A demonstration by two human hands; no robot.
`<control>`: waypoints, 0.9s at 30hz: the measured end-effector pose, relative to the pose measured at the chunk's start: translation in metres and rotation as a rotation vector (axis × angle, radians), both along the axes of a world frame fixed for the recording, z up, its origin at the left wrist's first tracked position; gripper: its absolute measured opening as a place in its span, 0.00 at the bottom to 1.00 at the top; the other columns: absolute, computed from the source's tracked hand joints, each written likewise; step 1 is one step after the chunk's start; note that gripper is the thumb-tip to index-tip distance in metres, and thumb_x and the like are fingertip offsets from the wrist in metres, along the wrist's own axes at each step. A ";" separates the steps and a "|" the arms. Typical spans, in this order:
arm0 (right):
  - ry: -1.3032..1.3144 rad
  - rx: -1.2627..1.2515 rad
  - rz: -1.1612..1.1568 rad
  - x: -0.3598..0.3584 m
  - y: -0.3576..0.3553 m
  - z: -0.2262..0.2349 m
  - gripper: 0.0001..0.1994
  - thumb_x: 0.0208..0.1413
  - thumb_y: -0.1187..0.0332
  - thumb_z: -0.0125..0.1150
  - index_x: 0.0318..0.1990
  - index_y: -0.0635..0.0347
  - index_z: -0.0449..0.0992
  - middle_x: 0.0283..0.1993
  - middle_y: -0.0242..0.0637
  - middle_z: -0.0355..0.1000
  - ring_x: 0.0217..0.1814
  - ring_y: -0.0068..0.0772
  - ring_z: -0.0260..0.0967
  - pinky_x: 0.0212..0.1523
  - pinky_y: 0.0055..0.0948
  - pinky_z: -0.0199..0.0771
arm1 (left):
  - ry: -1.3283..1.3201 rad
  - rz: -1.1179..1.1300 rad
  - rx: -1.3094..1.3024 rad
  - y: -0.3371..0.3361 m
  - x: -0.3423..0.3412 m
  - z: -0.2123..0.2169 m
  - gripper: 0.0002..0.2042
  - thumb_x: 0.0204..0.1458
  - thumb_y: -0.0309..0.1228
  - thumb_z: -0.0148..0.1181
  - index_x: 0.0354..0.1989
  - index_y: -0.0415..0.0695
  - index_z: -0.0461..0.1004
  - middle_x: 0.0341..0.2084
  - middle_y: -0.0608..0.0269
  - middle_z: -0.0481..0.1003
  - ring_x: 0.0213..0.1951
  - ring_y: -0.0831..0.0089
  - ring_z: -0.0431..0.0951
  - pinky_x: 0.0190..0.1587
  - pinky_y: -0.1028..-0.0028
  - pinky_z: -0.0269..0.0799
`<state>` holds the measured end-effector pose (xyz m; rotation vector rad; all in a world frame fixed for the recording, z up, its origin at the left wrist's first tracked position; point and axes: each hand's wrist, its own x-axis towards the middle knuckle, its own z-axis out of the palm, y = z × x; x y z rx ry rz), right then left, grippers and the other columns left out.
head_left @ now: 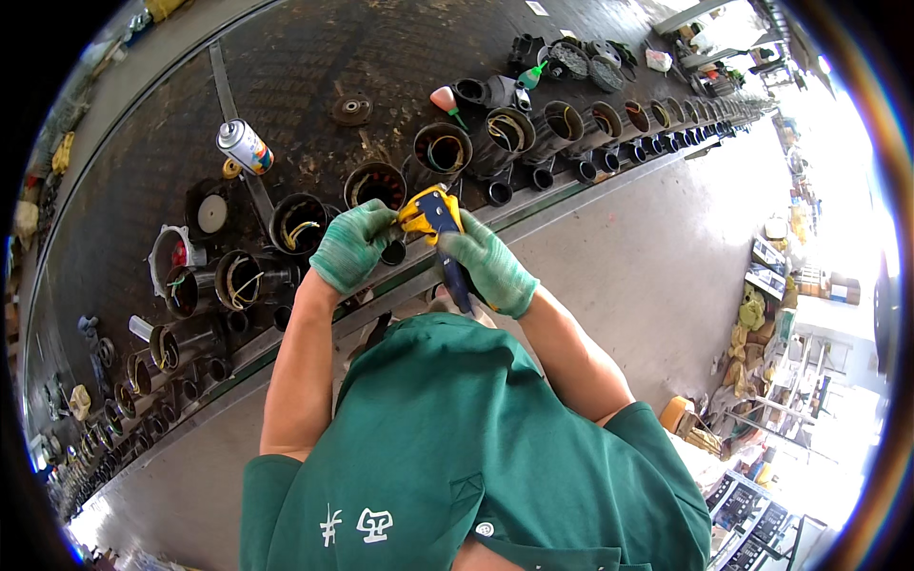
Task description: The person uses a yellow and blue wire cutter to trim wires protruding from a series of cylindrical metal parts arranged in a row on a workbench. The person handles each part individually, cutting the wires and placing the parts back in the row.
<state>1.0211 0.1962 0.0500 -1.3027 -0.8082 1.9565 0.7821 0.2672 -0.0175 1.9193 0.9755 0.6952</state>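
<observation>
Gripped pliers (438, 213) in right hand (490, 265), curled left hand (350, 249) at their head, hold unclear; had wires (303, 231) still loose in housings (278, 273) along near edge of table (295, 76).

Left grip (352, 249): gloved in mint green, paler streaks. Right grip (490, 266): gloved in same mint green, whitish streaks, darker in the folds. Tool (442, 211): bright yellow head, dark navy body. Shirt (409, 428): deep green all over, sleeves (271, 495) too, with white marks. Bench (286, 76): blackish brown, blotchy, paler scuffs; strip (224, 84) across it grey. Can (248, 150): white, with orange, red and blue patches. Tubes (197, 338): glossy black outside, brownish inside. Wires (303, 231): yellow in 1 tube, cream in another. Bottle (444, 99): salmon-red, green spout (461, 122). 2nd bottle (530, 78): green. Flange (160, 243): pale grey, red patch inside. Disc (212, 214): off-white, black around it. Floor (609, 247): light grey, mostly plain.
</observation>
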 end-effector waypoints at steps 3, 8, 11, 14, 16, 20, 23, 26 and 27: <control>0.043 -0.023 -0.037 0.003 -0.002 -0.009 0.28 0.67 0.63 0.59 0.72 0.54 0.62 0.41 0.35 0.76 0.38 0.28 0.78 0.37 0.29 0.82 | 0.031 -0.002 0.026 0.000 0.001 0.002 0.10 0.60 0.24 0.67 0.48 0.35 0.80 0.37 0.53 0.78 0.38 0.58 0.79 0.44 0.66 0.75; 0.129 0.220 -0.311 -0.014 -0.017 -0.014 0.33 0.62 0.68 0.62 0.75 0.53 0.60 0.50 0.29 0.69 0.46 0.20 0.69 0.50 0.27 0.76 | -0.011 0.026 0.027 0.002 0.002 -0.003 0.11 0.61 0.27 0.66 0.50 0.37 0.81 0.37 0.52 0.78 0.38 0.53 0.79 0.42 0.64 0.75; 0.038 0.376 -0.276 -0.017 -0.008 -0.013 0.38 0.59 0.78 0.61 0.78 0.52 0.55 0.50 0.28 0.68 0.46 0.19 0.68 0.51 0.24 0.75 | 0.024 0.010 0.094 0.004 0.005 -0.002 0.11 0.62 0.27 0.65 0.51 0.39 0.81 0.36 0.52 0.78 0.38 0.51 0.79 0.42 0.62 0.75; -0.281 0.553 -0.204 -0.033 0.006 -0.012 0.41 0.59 0.82 0.60 0.79 0.52 0.52 0.50 0.35 0.72 0.49 0.27 0.73 0.52 0.28 0.77 | 0.076 0.013 0.121 0.002 0.010 0.003 0.10 0.62 0.26 0.64 0.51 0.40 0.82 0.36 0.53 0.78 0.39 0.51 0.80 0.42 0.61 0.75; -0.591 0.711 -0.166 -0.042 0.015 -0.013 0.41 0.57 0.80 0.62 0.78 0.54 0.53 0.52 0.48 0.75 0.52 0.45 0.78 0.55 0.38 0.78 | 0.108 0.015 0.129 0.001 0.013 0.002 0.10 0.61 0.24 0.63 0.50 0.41 0.82 0.36 0.53 0.78 0.39 0.51 0.80 0.42 0.61 0.75; -0.841 0.714 -0.093 -0.053 0.026 -0.019 0.40 0.57 0.79 0.64 0.78 0.56 0.55 0.59 0.56 0.76 0.60 0.56 0.78 0.58 0.42 0.79 | 0.233 -0.010 0.111 0.003 0.014 0.003 0.11 0.60 0.23 0.62 0.50 0.44 0.82 0.39 0.53 0.80 0.41 0.52 0.81 0.43 0.61 0.77; -0.888 0.741 -0.023 -0.054 0.032 -0.021 0.41 0.53 0.81 0.65 0.76 0.56 0.59 0.58 0.57 0.76 0.59 0.61 0.77 0.59 0.45 0.78 | 0.277 -0.033 0.107 0.005 0.014 -0.006 0.12 0.56 0.24 0.64 0.48 0.46 0.82 0.40 0.55 0.81 0.41 0.53 0.82 0.43 0.61 0.78; -0.963 1.018 -0.017 -0.052 0.037 -0.025 0.41 0.49 0.82 0.66 0.74 0.58 0.63 0.55 0.55 0.77 0.56 0.63 0.76 0.57 0.48 0.77 | 0.340 -0.019 0.114 0.005 0.015 0.001 0.12 0.50 0.23 0.66 0.44 0.46 0.81 0.37 0.55 0.81 0.39 0.51 0.82 0.42 0.59 0.79; -1.016 1.024 0.024 -0.052 0.035 -0.022 0.40 0.48 0.82 0.67 0.73 0.58 0.64 0.55 0.54 0.77 0.55 0.62 0.76 0.57 0.48 0.77 | 0.360 0.005 0.070 0.005 0.016 -0.003 0.12 0.50 0.23 0.66 0.44 0.47 0.81 0.38 0.55 0.82 0.39 0.50 0.82 0.43 0.58 0.79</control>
